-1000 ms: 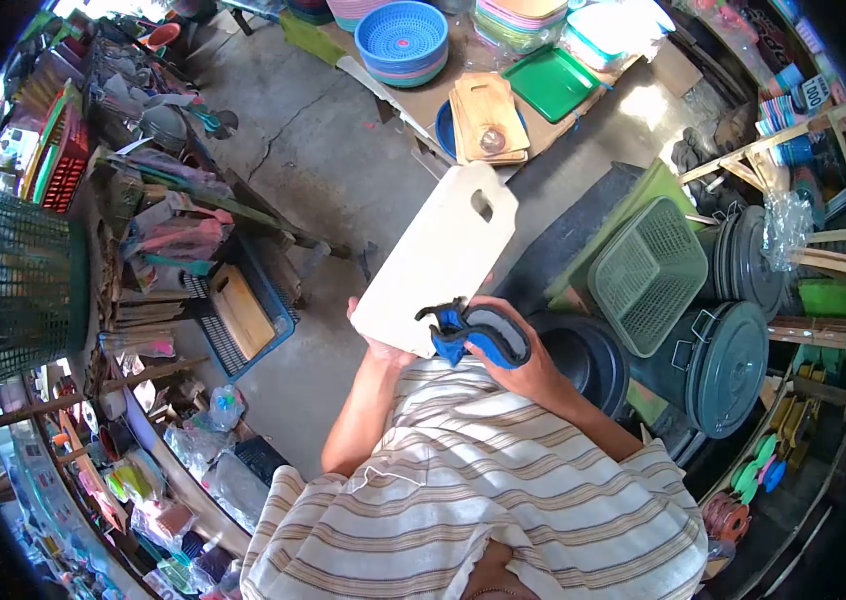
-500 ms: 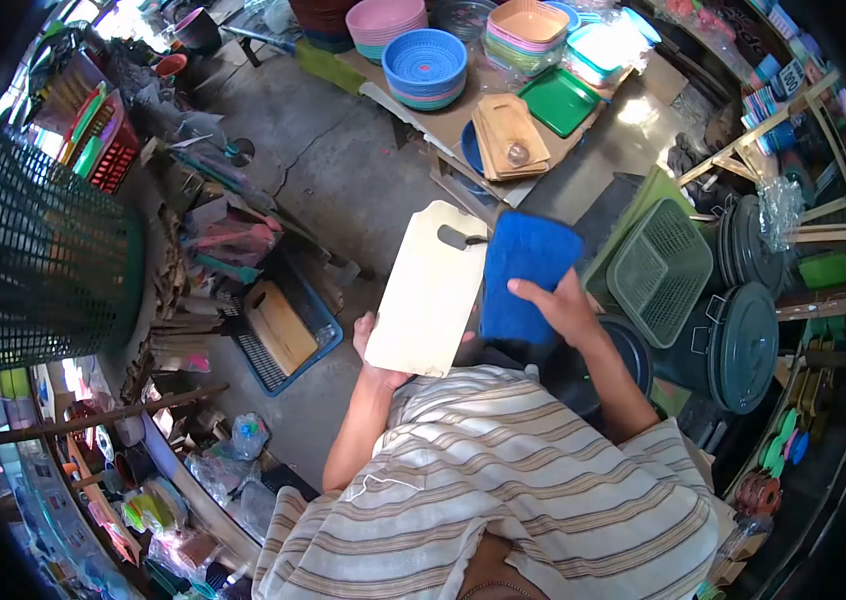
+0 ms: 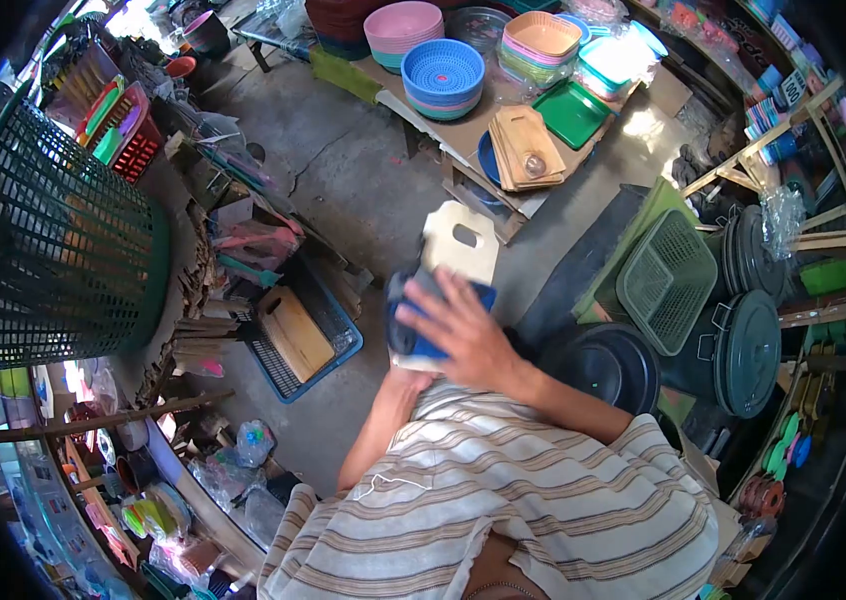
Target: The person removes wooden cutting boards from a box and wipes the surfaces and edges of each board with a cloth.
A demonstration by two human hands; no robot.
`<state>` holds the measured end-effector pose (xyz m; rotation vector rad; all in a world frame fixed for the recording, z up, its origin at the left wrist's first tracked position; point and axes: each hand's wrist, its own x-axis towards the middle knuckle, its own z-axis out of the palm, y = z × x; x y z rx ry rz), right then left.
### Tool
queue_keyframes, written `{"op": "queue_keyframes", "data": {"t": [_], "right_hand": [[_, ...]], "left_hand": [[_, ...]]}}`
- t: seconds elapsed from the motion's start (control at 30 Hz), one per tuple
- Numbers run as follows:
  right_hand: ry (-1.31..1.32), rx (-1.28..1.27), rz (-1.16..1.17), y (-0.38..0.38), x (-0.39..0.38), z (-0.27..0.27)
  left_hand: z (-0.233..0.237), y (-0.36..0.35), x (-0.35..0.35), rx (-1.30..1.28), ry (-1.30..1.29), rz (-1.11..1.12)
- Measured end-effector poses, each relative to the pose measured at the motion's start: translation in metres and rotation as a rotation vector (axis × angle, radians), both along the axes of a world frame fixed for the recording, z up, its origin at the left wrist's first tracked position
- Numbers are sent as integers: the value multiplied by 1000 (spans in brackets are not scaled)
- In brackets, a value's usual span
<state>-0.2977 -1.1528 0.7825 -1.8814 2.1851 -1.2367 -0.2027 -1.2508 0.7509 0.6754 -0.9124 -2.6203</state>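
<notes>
My left hand (image 3: 411, 376) grips the lower end of a pale wooden cutting board (image 3: 461, 245), its fingers mostly hidden behind and below it. The board has a slot-shaped handle hole at its upper end. A folded blue cloth (image 3: 427, 345) lies over the board's lower half, with a dark part along its left side. Over the cloth lies my right hand (image 3: 465, 335), back upward, fingers spread and somewhat blurred by motion. The fingers are not curled round the cloth, and its underside is out of sight.
More cutting boards (image 3: 526, 145) are stacked on a low table beside a green tray (image 3: 573, 113) and blue basins (image 3: 442, 72). Another board (image 3: 295, 335) lies in a blue crate (image 3: 350, 352) at left. A black basin (image 3: 611, 375) and lidded bin (image 3: 749, 350) stand at right.
My right hand has moved left with the blue cloth, from beside the board to on top of it. Its fingers have spread. The board now sits farther right at its upper end.
</notes>
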Motion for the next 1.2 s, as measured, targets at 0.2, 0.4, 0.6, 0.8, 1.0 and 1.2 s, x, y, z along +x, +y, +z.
{"op": "queue_keyframes", "data": {"t": [0.2, 0.4, 0.6, 0.8, 1.0, 1.2], "right_hand": [[89, 108, 145, 13, 12, -2], [95, 10, -138, 1, -60, 14], [-109, -277, -353, 8, -100, 31], [-23, 179, -93, -2, -41, 6], [-296, 198, 203, 19, 30, -15], [-127, 125, 335, 25, 46, -7]], "left_hand": [[-29, 6, 13, -98, 67, -45], [-54, 4, 15, -226, 178, -100], [-50, 4, 5, 295, 73, -217], [-55, 16, 9, 155, 34, -117], [-84, 19, 25, -85, 241, 88], [-78, -8, 22, 378, 701, -139]]}}
